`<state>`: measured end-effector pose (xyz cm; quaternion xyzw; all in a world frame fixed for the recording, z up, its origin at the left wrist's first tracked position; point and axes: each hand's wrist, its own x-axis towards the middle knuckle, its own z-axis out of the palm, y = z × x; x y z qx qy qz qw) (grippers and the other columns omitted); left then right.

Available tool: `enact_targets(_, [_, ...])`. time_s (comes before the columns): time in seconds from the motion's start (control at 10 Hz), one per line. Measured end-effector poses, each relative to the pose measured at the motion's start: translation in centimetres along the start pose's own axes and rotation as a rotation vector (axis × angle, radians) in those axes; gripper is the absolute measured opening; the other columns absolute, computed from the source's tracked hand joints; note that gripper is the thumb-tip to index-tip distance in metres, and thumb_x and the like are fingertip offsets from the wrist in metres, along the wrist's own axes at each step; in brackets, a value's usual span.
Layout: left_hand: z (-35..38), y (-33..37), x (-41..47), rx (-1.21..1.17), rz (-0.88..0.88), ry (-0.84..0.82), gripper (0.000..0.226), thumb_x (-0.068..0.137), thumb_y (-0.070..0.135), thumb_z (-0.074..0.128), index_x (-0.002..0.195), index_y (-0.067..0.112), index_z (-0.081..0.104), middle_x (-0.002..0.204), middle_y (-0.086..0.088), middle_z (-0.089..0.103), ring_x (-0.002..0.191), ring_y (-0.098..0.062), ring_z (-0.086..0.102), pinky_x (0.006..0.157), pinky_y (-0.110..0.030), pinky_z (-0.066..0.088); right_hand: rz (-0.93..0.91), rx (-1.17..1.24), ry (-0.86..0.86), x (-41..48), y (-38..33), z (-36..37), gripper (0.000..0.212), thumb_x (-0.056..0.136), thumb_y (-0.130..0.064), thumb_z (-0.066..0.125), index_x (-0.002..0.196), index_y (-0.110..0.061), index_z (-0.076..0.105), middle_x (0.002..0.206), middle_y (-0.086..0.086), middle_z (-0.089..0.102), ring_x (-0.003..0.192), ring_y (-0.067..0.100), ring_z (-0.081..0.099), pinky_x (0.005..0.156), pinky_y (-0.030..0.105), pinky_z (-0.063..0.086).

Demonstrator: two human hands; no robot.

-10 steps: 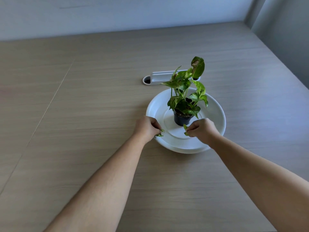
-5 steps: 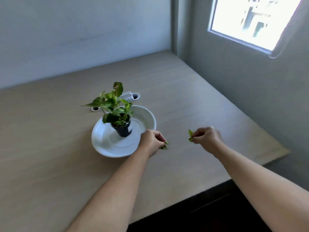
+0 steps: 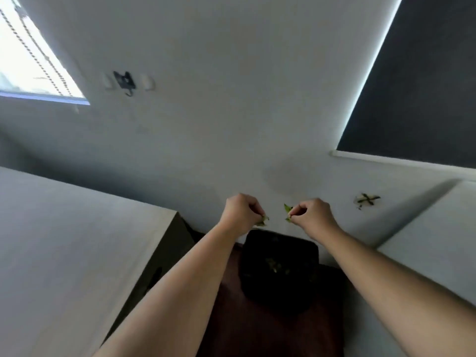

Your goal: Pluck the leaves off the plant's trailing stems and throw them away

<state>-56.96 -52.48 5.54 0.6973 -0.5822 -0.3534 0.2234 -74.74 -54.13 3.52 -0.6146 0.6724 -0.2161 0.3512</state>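
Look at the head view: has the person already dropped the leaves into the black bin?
No: the left hand and right hand each pinch leaves above the black bin.

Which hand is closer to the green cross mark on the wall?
Right. The right hand, pinching leaves, is just to the left of the green cross mark. The left hand is farther left, beyond the right hand.

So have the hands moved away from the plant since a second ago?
Yes. Both hands left the table and now hold leaves above a dark bin.
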Motion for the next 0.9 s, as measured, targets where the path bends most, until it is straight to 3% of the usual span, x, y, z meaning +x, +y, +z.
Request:
enact_targets(0.1, [5.3,-0.3,3.0,0.078,-0.007,-0.120,0.012,0.074,-0.001,0.067,0.079,0.006,0.075,0.064,0.006,0.061,0.067,-0.010,0.058,0.055,-0.005,0.043,0.130,-0.017,0.045,0.4,5.7,-0.2,0.006,0.074,-0.006,0.070,0.074,-0.010,0.074,0.086,0.006,0.074,0.075,0.013,0.061,0.070,0.020,0.043])
enact_targets(0.2, [9.4,-3.1,5.2,0.108,-0.090,-0.165,0.013,0.079,0.001,0.064,0.078,0.008,0.074,0.066,0.005,0.061,0.071,-0.014,0.060,0.062,-0.019,0.046,0.203,-0.058,-0.010,0.8,10.1,1.9,0.008,0.076,-0.003,0.068,0.075,-0.008,0.074,0.086,0.009,0.074,0.079,0.021,0.067,0.070,0.021,0.045])
enact_targets(0.4, [15.4,-8.9,10.8,0.104,-0.215,-0.236,0.007,0.084,0.009,0.067,0.082,0.010,0.073,0.086,-0.005,0.070,0.070,-0.010,0.058,0.061,-0.021,0.046,0.316,-0.054,-0.025,4.9,15.6,7.6,0.011,0.080,-0.005,0.065,0.080,-0.010,0.074,0.091,0.011,0.073,0.078,0.019,0.066,0.068,0.023,0.048])
enact_targets(0.5, [17.3,-10.3,13.2,0.065,-0.255,-0.327,0.027,0.085,0.021,0.069,0.111,0.015,0.066,0.098,-0.001,0.063,0.087,-0.014,0.058,0.074,-0.022,0.045,0.307,-0.038,-0.098,7.2,16.4,9.7,0.016,0.083,-0.010,0.066,0.097,-0.010,0.074,0.106,0.009,0.072,0.086,0.014,0.063,0.075,0.018,0.043])
enact_targets(0.6, [18.1,-11.2,14.4,0.079,-0.281,-0.423,0.048,0.089,0.029,0.064,0.133,0.021,0.047,0.107,0.000,0.051,0.090,-0.014,0.052,0.077,-0.024,0.042,0.308,-0.036,-0.121,8.3,16.8,10.9,0.024,0.085,-0.008,0.062,0.107,-0.013,0.071,0.119,0.007,0.067,0.103,0.020,0.063,0.084,0.016,0.042])
enact_targets(0.7, [17.5,-11.5,14.6,0.117,-0.296,-0.460,0.049,0.092,0.030,0.058,0.138,0.021,0.042,0.129,-0.008,0.053,0.097,-0.020,0.055,0.078,-0.025,0.042,0.344,-0.042,-0.136,8.0,16.8,10.8,0.025,0.085,-0.007,0.059,0.107,-0.015,0.069,0.116,0.009,0.067,0.097,0.024,0.065,0.086,0.027,0.050])
enact_targets(0.9, [13.3,-9.1,13.2,0.198,-0.207,-0.398,0.048,0.093,0.030,0.057,0.137,0.018,0.042,0.137,-0.011,0.050,0.120,-0.028,0.053,0.093,-0.031,0.044,0.267,-0.098,-0.140,7.7,13.0,7.4,0.026,0.088,-0.018,0.059,0.113,-0.014,0.065,0.120,0.007,0.066,0.108,0.024,0.061,0.094,0.031,0.047])
